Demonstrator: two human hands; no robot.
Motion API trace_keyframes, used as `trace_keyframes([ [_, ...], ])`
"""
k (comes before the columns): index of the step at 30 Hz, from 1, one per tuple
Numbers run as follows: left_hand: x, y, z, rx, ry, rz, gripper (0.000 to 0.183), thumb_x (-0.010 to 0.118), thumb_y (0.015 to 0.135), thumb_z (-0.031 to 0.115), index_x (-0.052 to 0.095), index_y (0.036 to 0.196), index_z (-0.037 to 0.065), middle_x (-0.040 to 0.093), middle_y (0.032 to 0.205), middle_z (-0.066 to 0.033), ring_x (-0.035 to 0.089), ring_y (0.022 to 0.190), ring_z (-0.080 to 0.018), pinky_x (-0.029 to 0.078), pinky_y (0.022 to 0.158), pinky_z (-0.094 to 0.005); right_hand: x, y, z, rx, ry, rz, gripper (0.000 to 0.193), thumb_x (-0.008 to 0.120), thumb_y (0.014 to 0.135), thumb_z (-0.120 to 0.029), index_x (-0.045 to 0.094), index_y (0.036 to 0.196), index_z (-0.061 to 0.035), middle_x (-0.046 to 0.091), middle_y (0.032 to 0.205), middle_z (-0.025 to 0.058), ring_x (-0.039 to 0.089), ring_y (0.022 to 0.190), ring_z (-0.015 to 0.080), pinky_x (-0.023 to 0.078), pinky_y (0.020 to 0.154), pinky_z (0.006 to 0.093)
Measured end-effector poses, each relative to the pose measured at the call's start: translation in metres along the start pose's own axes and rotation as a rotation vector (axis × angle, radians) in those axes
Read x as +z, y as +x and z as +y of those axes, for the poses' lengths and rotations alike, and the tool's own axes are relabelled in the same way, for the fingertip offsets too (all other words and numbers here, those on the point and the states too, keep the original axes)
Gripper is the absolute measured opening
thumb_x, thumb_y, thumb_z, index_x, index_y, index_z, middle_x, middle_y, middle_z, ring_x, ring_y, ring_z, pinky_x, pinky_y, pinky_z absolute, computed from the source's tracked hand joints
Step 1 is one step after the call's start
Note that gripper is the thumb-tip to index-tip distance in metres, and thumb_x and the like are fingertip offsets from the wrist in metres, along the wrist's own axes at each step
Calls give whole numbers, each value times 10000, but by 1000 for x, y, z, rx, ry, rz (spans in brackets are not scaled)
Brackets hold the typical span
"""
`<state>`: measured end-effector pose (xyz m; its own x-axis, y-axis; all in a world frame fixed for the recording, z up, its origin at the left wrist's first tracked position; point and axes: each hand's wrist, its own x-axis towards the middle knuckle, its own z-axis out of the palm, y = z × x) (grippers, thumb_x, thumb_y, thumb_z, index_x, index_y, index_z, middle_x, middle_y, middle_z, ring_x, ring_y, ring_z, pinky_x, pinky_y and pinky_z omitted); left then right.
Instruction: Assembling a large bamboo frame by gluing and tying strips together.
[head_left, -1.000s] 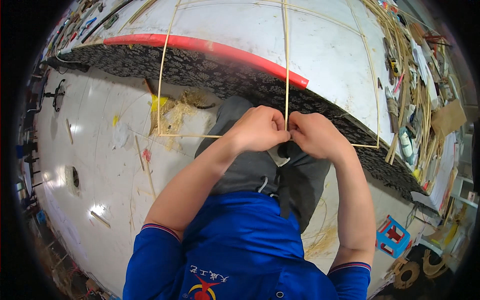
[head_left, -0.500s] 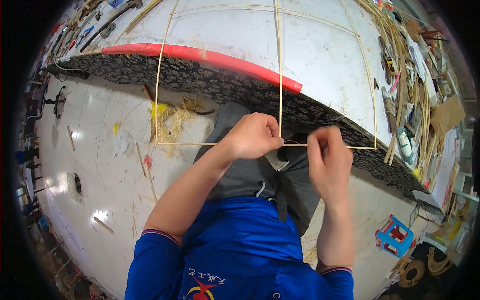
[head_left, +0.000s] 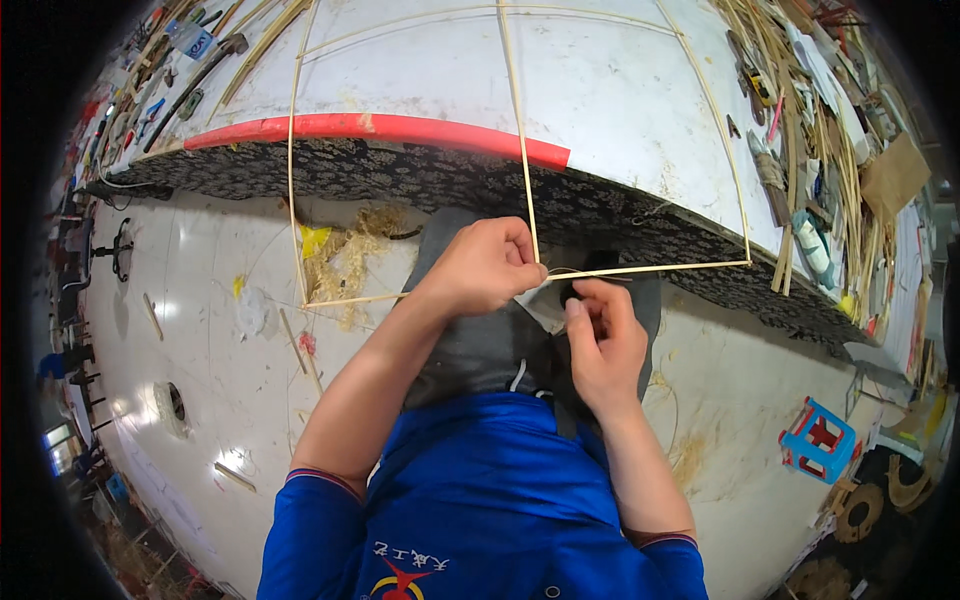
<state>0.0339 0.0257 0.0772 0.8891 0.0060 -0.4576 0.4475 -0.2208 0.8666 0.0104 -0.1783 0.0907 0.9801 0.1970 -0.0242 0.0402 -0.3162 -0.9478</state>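
White tabletop (head_left: 620, 110) with red edging (head_left: 400, 127) is filling the upper view; a thin-stick frame (head_left: 665, 269) is extending over it, near side reaching out above grey trousers (head_left: 470, 355). Left hand (head_left: 485, 265) is pinching the frame where its middle stick (head_left: 527, 185) is meeting that near side; right hand (head_left: 608, 345) is hovering half-curled just below, beside a fine strand (head_left: 568, 269), cannot tell if gripping it.
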Motion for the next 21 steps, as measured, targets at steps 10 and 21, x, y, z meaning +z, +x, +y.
trace_keyframes([
  [10,3,1,-4,22,-21,3,170,758,808,134,632,814,21,647,652,-22,563,579,-82,433,523,-282,-5,53,1,-8,-458,-564,284,555,907,-83,572,1191,-85,700,858,226,682,830,432,517,748,542],
  [21,1,-2,4,-8,-61,-78,197,762,890,135,596,889,29,626,680,-30,555,533,-83,432,451,-249,-5,7,9,112,51,-96,124,636,969,-104,572,1050,-35,643,753,68,606,608,137,497,568,308],
])
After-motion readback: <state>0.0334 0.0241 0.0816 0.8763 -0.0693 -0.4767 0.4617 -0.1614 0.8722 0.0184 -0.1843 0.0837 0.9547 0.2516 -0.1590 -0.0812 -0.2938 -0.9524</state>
